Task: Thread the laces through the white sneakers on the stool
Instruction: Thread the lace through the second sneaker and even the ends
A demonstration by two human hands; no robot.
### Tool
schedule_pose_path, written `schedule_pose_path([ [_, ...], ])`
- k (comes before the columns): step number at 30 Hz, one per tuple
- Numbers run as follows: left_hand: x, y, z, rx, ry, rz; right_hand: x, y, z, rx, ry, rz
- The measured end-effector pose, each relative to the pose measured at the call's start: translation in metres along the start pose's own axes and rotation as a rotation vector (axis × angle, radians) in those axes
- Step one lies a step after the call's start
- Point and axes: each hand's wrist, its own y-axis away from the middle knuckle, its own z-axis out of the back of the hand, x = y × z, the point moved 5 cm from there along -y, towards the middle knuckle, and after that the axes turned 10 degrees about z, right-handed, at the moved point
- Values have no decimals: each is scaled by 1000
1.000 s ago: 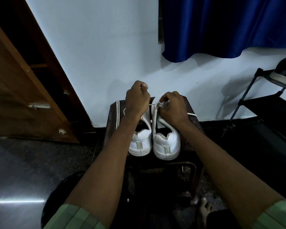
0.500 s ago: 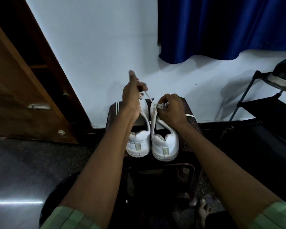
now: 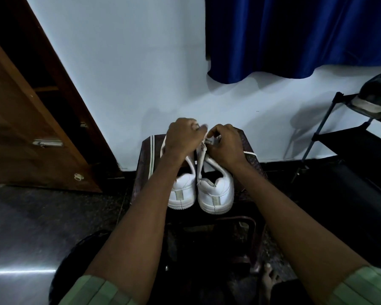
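Observation:
Two white sneakers stand side by side, heels toward me, on a dark stool (image 3: pixel 254 166): the left sneaker (image 3: pixel 182 194) and the right sneaker (image 3: pixel 216 194). My left hand (image 3: pixel 182 138) is curled over the front of the sneakers and pinches the white lace near the right shoe's eyelets. My right hand (image 3: pixel 226 144) pinches the right sneaker's eyelet edge beside it. One end of the lace (image 3: pixel 250 153) trails out to the right over the stool. The shoes' fronts are hidden behind my hands.
A loose white lace (image 3: pixel 151 157) lies straight along the stool's left edge. A wooden door (image 3: pixel 31 128) stands at the left, a black shoe rack (image 3: pixel 350 137) with a dark shoe (image 3: pixel 374 95) at the right. Blue curtain (image 3: pixel 295 36) hangs above. My bare foot (image 3: pixel 269 280) rests below.
My left hand, which had lifted up and back pulling the lace taut, has come back down next to my right hand at the eyelets. My right hand has stayed on the right sneaker.

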Motion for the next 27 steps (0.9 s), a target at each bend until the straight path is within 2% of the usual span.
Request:
schedule_pose_path([
  [3, -5, 1, 20, -69, 512, 48, 1, 0, 0, 16, 12, -4],
  [5, -3, -2, 27, -71, 675, 101, 1, 0, -1, 19, 15, -15],
  [7, -5, -1, 26, -11, 592, 95, 1, 0, -1, 20, 17, -27],
  [9, -4, 0, 18, 17, 239, 33, 2, 0, -1, 21, 19, -27],
  [11, 0, 1, 12, -23, -137, 42, 3, 0, 0, 12, 13, -19],
  [14, 6, 4, 5, -37, -358, 108, 3, 1, 0, 7, -1, -26],
  [19, 2, 7, -1, 0, -416, 27, 6, 3, 4, 14, -15, -38],
  [23, 7, 3, -7, 34, -568, -53, 7, 4, 5, 20, 2, -53],
  [25, 4, 2, -5, 31, -409, -69, 9, 6, 8, 26, 50, -86],
  [27, 1, -1, 5, 0, -64, -19, 6, 8, 11, 58, 162, -136],
])
